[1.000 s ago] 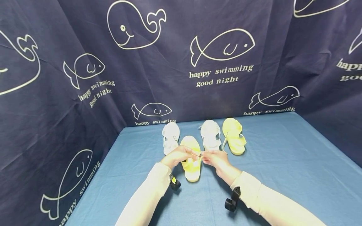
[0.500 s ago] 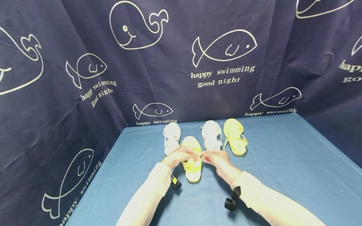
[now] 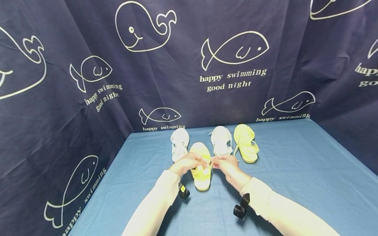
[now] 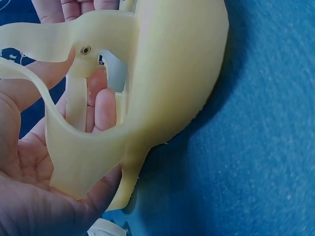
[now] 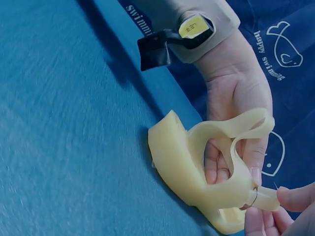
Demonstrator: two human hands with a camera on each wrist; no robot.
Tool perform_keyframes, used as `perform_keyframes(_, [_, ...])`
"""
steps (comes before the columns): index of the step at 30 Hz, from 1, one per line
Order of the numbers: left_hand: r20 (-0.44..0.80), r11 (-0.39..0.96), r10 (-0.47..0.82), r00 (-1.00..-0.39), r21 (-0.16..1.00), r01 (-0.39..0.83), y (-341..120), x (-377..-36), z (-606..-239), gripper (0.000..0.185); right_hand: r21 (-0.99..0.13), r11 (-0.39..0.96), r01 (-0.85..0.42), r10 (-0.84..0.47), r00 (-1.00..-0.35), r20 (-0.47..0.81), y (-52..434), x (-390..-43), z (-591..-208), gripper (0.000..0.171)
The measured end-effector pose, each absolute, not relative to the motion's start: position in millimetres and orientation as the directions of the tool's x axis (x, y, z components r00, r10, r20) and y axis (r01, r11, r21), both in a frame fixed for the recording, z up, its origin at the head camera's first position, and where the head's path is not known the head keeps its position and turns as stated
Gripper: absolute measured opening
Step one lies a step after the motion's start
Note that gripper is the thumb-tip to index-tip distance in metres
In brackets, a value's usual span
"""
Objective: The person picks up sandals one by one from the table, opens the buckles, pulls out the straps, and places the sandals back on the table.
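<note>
I see my left hand (image 3: 186, 163) gripping the strap of the yellow sandal (image 3: 200, 170) lying on the blue table (image 3: 295, 170), fingers curled through it, while my right hand (image 3: 225, 164) pinches the strap's end. Behind lie two white sandals (image 3: 179, 147) (image 3: 220, 144) and another yellow one (image 3: 245, 142) near the backdrop (image 3: 189, 65)

The dark blue backdrop cloth (image 3: 189, 98) carries white lettering under its fish drawings: "happy swimming good night" at the far centre and again on the left, "happy swimming" lower down, near the table edge, and cut-off fragments at far right.
</note>
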State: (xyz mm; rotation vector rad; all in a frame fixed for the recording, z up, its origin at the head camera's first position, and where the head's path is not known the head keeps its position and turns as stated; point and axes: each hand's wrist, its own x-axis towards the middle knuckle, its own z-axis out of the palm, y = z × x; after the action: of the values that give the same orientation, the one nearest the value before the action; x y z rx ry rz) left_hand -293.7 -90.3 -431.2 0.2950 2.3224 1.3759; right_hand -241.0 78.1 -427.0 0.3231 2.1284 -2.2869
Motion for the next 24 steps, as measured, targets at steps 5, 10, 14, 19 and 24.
perform_keyframes(5, [-0.244, 0.485, 0.392, -0.887, 0.874, -0.026, -90.6, -294.5, -432.2, 0.024, -0.993, -0.053, 0.106, 0.135, -0.985, -0.112, 78.1, -244.2, -429.5, 0.024])
perform_keyframes(10, [-0.250, 0.487, 0.402, -0.881, 0.873, -0.025, -91.3, -295.5, -432.8, 0.024, -0.994, -0.034, 0.103, 0.105, -0.989, -0.106, 82.3, -243.2, -428.6, 0.024])
perform_keyframes(14, [-0.258, 0.493, 0.403, -0.878, 0.870, -0.029, -91.7, -296.0, -432.5, 0.023, -0.992, -0.049, 0.113, 0.082, -0.990, -0.117, 83.2, -241.9, -427.2, 0.024])
perform_keyframes(19, [-0.261, 0.495, 0.396, -0.881, 0.868, -0.035, -91.0, -295.8, -432.1, 0.024, -0.989, -0.064, 0.133, 0.076, -0.987, -0.138, 80.2, -241.5, -427.8, 0.023])
perform_keyframes(24, [-0.265, 0.492, 0.390, -0.882, 0.869, -0.043, -90.6, -294.8, -431.4, 0.024, -0.989, -0.068, 0.131, 0.065, -0.989, -0.136, 78.4, -240.4, -429.2, 0.022])
